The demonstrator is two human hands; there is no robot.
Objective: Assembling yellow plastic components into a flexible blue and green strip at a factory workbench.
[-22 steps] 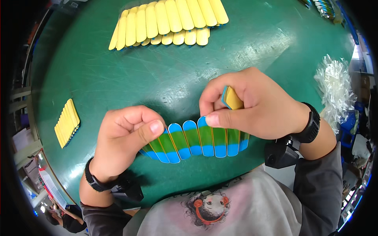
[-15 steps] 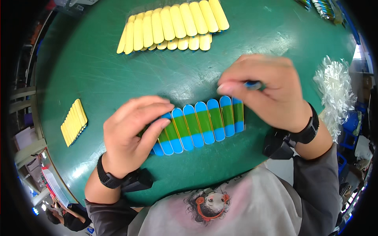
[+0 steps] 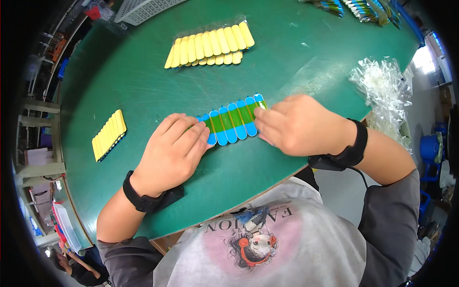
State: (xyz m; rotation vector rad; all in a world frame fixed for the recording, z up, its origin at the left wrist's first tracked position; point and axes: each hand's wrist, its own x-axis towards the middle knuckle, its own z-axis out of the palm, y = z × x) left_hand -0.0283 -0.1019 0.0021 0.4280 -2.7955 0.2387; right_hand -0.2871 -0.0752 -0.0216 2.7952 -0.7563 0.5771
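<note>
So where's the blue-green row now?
In the head view, the blue-green row sits mid-picture, between the left hand and right hand, below the larger yellow stack.

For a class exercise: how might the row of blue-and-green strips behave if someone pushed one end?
The row of blue-and-green strips probably wouldn't roll, since its pieces look flat. It could bend or skew between pieces, being many narrow strips side by side. Each strip is likely fairly stiff, judging by its straight long edges.
</note>
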